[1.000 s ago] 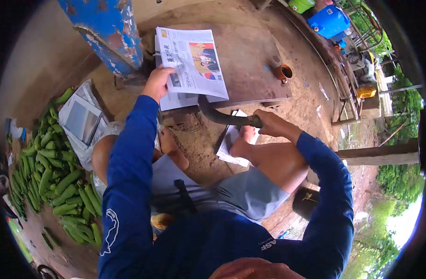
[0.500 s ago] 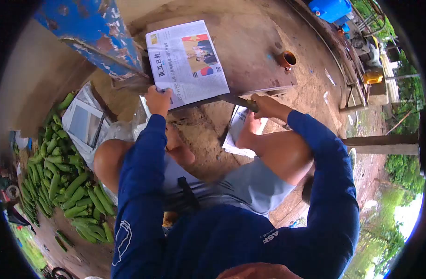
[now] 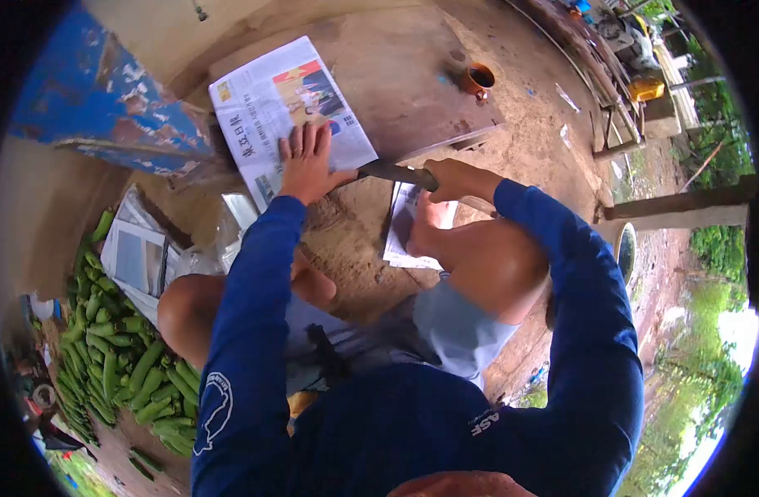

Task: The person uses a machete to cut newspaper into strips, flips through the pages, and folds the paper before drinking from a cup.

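A folded newspaper [image 3: 251, 99] lies on a low wooden table [image 3: 396, 79]. My left hand [image 3: 306, 166] rests flat on it near the front edge, fingers stretched and thumb out to the side. In my right hand [image 3: 458, 180] is the handle of a knife [image 3: 389, 171]. Its dark blade points left, and the tip is at the newspaper's right corner, partly hidden close to my left thumb. More printed sheets [image 3: 401, 236] lie on the ground under my right foot.
An orange-brown cup [image 3: 479, 77] stands at the table's right end. Long green vegetables [image 3: 118, 356] are heaped on the ground at left, beside a white plastic bag [image 3: 137, 248]. A peeling blue panel [image 3: 106, 108] rises at upper left. A wooden post [image 3: 677, 211] stands at right.
My left hand has gone from gripping the newspaper's near edge to lying flat on top of it. The knife now shows more clearly, its blade at the paper's corner. The view has shifted.
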A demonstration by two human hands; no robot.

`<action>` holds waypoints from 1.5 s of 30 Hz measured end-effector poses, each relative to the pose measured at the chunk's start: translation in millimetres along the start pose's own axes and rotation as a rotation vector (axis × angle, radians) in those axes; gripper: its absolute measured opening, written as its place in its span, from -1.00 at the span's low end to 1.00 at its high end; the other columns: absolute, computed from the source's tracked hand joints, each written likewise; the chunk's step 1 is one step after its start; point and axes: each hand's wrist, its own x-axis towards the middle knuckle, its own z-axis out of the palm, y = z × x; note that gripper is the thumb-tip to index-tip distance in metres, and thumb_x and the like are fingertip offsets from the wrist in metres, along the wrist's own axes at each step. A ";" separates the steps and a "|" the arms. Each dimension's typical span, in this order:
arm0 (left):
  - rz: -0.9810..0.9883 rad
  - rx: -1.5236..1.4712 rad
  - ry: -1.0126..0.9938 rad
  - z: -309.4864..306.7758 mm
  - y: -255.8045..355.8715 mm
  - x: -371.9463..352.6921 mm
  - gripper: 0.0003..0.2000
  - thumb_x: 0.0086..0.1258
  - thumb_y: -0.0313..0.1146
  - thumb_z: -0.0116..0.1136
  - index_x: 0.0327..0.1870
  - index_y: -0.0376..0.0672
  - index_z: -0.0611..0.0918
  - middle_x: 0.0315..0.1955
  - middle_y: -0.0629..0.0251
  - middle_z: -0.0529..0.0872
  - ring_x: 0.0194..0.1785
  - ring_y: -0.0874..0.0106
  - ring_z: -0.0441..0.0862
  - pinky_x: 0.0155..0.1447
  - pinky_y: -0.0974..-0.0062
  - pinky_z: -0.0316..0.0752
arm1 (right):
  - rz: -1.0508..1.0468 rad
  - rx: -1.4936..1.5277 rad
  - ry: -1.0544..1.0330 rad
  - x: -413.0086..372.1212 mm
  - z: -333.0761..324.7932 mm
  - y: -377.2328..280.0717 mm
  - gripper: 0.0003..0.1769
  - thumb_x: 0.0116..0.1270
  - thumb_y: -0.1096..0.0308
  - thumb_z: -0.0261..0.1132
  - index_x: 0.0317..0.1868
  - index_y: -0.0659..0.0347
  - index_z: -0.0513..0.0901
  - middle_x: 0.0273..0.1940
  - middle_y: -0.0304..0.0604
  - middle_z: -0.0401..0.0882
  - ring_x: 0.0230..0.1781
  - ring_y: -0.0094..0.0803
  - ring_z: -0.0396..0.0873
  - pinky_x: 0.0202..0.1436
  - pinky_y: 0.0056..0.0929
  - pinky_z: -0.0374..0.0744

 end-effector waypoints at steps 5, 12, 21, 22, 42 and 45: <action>0.114 0.225 -0.052 25.7 7.4 -13.8 0.05 0.15 0.22 0.44 0.62 -0.12 0.24 0.62 -0.09 0.12 0.64 -0.14 0.06 0.54 -0.37 0.01 | 0.061 0.009 0.102 -15.2 10.2 15.4 -0.55 0.06 0.32 0.44 -0.02 0.21 0.56 -0.24 0.11 0.74 -0.15 0.10 0.73 -0.08 0.00 0.64; 0.236 0.264 0.025 37.0 15.4 -17.6 -0.11 0.24 0.05 0.40 0.58 -0.09 0.30 0.60 -0.07 0.20 0.61 -0.12 0.18 0.57 -0.32 0.04 | 0.123 0.065 0.479 -48.6 63.2 36.0 -0.54 0.11 0.36 0.40 0.05 0.21 0.54 -0.14 0.14 0.70 -0.14 0.15 0.71 -0.09 0.03 0.65; 0.276 0.414 0.038 45.1 8.5 -14.6 -0.42 0.51 -0.34 -0.03 0.57 -0.10 0.32 0.59 -0.01 0.24 0.61 -0.06 0.21 0.58 -0.26 0.07 | 0.181 0.033 0.476 -60.2 56.2 22.8 -0.61 0.28 0.31 0.37 0.08 0.18 0.51 -0.10 0.11 0.67 -0.06 0.14 0.70 -0.03 0.04 0.66; 0.292 0.411 0.049 44.8 7.2 -15.0 -0.42 0.51 -0.34 -0.02 0.57 -0.10 0.32 0.59 0.00 0.25 0.61 -0.05 0.22 0.59 -0.25 0.07 | 0.212 0.029 0.472 -67.9 56.4 19.3 -0.60 0.27 0.31 0.38 0.08 0.18 0.51 -0.09 0.11 0.67 -0.07 0.13 0.70 -0.02 0.04 0.66; 0.365 0.060 -0.041 23.2 9.6 -9.8 -0.32 0.47 -0.04 0.17 0.55 -0.12 0.35 0.59 -0.03 0.22 0.62 -0.06 0.17 0.61 -0.25 -0.04 | 0.382 0.009 0.339 -75.1 70.2 23.5 -0.56 0.18 0.30 0.46 0.06 0.08 0.56 0.00 0.04 0.69 0.06 0.00 0.71 0.06 -0.02 0.64; 0.174 0.024 -0.207 -0.1 23.0 17.6 -0.28 0.49 0.17 0.13 0.53 -0.11 0.39 0.59 -0.02 0.21 0.64 -0.09 0.09 0.61 -0.31 -0.10 | 0.330 0.076 0.395 -74.7 73.2 23.5 -0.50 0.12 0.30 0.50 0.08 0.09 0.57 -0.05 0.05 0.71 0.00 0.05 0.73 0.04 -0.02 0.67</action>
